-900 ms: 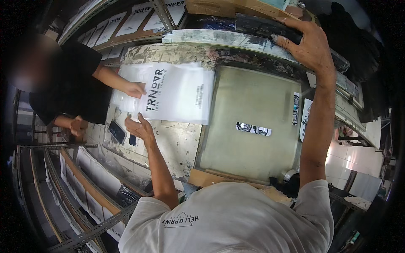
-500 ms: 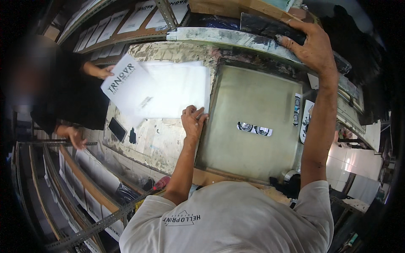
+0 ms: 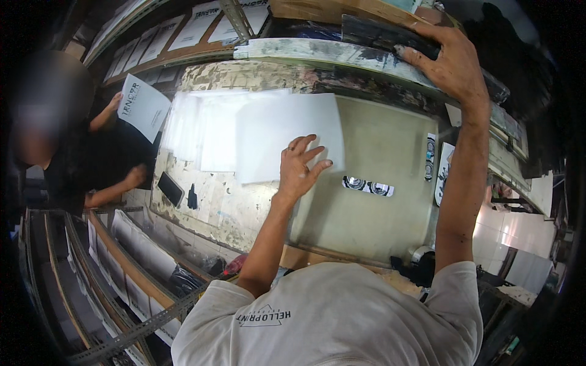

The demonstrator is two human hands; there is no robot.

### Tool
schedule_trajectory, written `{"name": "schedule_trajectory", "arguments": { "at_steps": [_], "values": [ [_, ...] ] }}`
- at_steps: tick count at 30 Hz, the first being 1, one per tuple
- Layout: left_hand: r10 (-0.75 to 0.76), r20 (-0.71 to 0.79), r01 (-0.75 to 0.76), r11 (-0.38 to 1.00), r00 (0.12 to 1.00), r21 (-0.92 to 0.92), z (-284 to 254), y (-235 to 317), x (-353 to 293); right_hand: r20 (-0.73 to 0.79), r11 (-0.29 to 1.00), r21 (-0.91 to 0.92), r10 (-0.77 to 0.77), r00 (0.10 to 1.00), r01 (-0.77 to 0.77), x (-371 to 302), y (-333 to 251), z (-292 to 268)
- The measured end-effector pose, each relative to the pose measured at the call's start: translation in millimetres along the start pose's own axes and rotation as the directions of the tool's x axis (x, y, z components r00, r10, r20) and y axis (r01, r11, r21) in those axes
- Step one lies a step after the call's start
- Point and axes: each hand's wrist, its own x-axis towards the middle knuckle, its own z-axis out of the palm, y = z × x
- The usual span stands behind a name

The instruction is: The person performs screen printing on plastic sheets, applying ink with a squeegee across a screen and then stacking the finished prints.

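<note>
My left hand (image 3: 300, 166) lies over a blank white sheet (image 3: 268, 137) with its fingers spread. The sheet overlaps the left edge of a greenish-grey flat printing board (image 3: 378, 146). Left of it lie more loose white sheets (image 3: 210, 131). At the far right, my right hand (image 3: 453, 67) is closed round a dark, ink-stained squeegee (image 3: 384, 38), thumb in front. The squeegee stands by a whitish, paint-smeared frame bar (image 3: 305, 52). Two strips with round black-and-white patterns, one of them the middle strip (image 3: 367, 186), lie on the board.
At the left, a person in black (image 3: 79, 134) holds a printed sheet (image 3: 144, 107). A phone (image 3: 171, 188) lies on the stained table (image 3: 226, 210). Racks with printed sheets stand at the back left (image 3: 162, 39) and the lower left (image 3: 131, 262).
A blank sheet has come rightward onto the board's left edge; my left hand has moved right and spread over it. The co-worker has drawn the printed sheet away left. My right hand stays put.
</note>
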Motion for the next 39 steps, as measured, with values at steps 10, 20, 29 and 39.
{"name": "schedule_trajectory", "arguments": {
  "at_steps": [10,20,29,39],
  "values": [
    [0.045,0.367,-0.118,0.977,0.929,0.179,115,-21,26,0.013,0.999,0.040,-0.019,1.000,0.018,4,-14,-10],
    [0.164,0.493,-0.223,0.973,0.855,0.063,182,39,65,0.025,1.000,0.025,-0.009,1.000,0.008,8,-18,-18],
    [0.180,0.538,-0.258,0.963,0.823,0.073,181,49,45,0.062,0.987,0.155,-0.053,0.997,0.043,11,-17,-21],
    [0.267,0.368,-0.289,0.957,0.891,0.006,156,48,43,0.058,0.991,0.137,-0.024,0.998,0.016,-2,-24,-20]
  ]
}}
